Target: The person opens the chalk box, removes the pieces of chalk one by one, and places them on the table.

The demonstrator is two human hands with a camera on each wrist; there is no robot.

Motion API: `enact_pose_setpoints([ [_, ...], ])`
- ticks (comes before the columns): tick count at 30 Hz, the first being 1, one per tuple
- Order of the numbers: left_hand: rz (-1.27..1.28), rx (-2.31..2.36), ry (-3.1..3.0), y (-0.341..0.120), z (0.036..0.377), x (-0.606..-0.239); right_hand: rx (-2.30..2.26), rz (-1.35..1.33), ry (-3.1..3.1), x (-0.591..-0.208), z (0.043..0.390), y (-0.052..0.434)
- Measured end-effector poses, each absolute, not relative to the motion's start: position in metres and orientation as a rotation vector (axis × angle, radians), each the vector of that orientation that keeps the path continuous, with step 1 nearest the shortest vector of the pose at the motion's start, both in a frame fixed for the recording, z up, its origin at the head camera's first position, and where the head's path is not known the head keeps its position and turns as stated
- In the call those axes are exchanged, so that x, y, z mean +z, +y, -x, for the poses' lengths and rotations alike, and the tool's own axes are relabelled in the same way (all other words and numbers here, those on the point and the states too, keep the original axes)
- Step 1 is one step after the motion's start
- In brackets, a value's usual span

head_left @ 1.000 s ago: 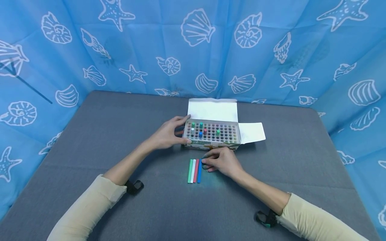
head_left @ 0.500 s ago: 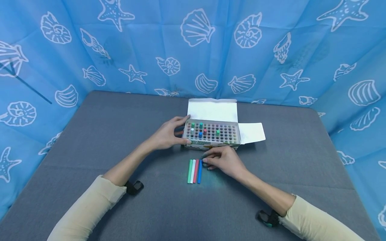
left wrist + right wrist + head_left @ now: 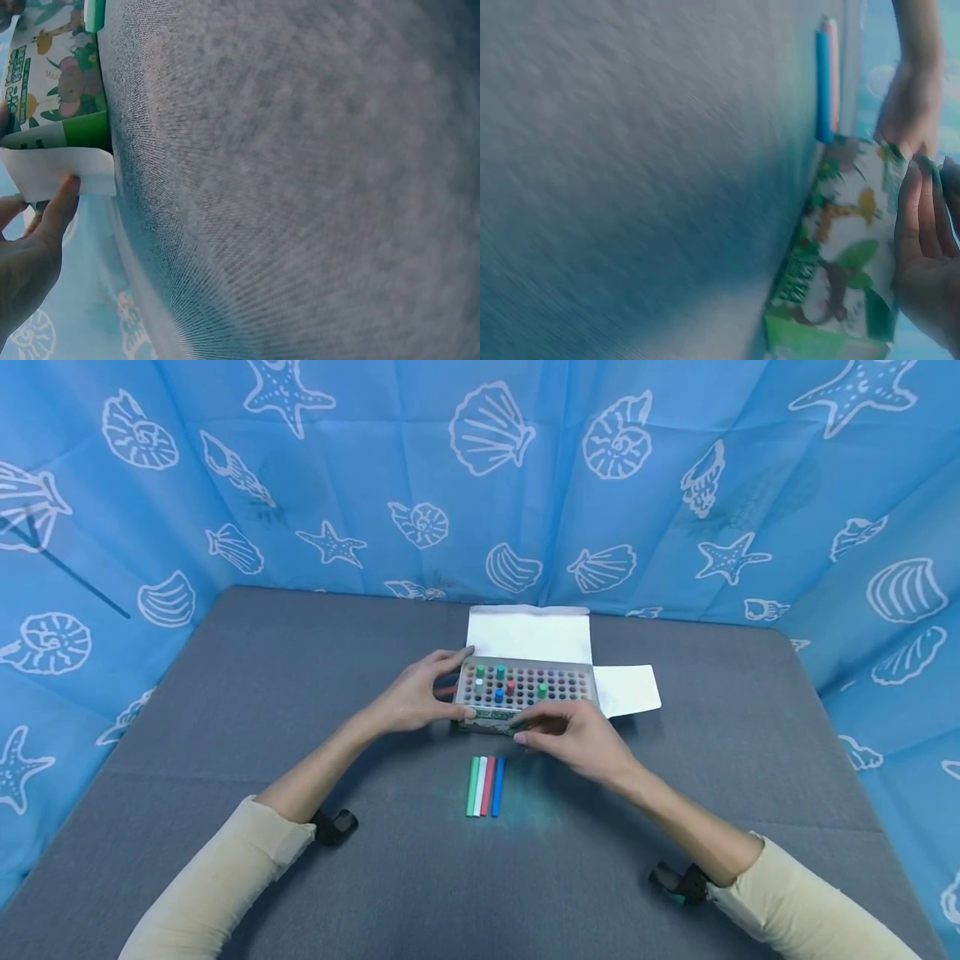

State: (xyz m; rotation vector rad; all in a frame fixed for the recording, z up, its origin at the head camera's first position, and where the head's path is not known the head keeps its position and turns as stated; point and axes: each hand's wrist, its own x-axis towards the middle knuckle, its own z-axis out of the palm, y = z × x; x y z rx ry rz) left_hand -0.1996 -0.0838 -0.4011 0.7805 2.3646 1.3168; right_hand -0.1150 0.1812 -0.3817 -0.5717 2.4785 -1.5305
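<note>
An open box of chalk (image 3: 495, 718) stands toward the back of the table, printed with cartoon animals. Green, red, white and blue chalk ends poke up from its holed tray (image 3: 564, 690). My left hand (image 3: 416, 693) grips the box's left end, thumb at the front corner; in the left wrist view its fingers (image 3: 64, 199) touch a white side flap (image 3: 45, 171). Before the box lie a green (image 3: 472, 787), a white (image 3: 480, 787), a red (image 3: 487, 785) and a blue chalk stick (image 3: 498, 787) side by side. My right hand (image 3: 581, 739) hovers by the front edge, fingers extended, holding nothing visible.
The white lid (image 3: 529, 635) stands raised behind the tray, and a white flap (image 3: 628, 691) sticks out on the right. A blue shell-print curtain (image 3: 450, 527) hangs past the far edge of the grey table (image 3: 337, 877). Black straps (image 3: 678, 885) sit on both forearms.
My right hand has left the top of the blue chalk stick and moved up and right to the box's front edge. The left hand has stayed on the box.
</note>
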Motion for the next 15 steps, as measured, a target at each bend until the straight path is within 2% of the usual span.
enact_pose_setpoints([
  [7, -0.772, 1.302, 2.373, -0.084, 0.2, -0.401, -1.499, 0.602, 2.617, -0.367, 0.128, 0.193],
  [15, -0.789, 1.287, 2.371, -0.085, 0.2, -0.402, -1.481, 0.54, 2.737, -0.368, 0.147, 0.207],
])
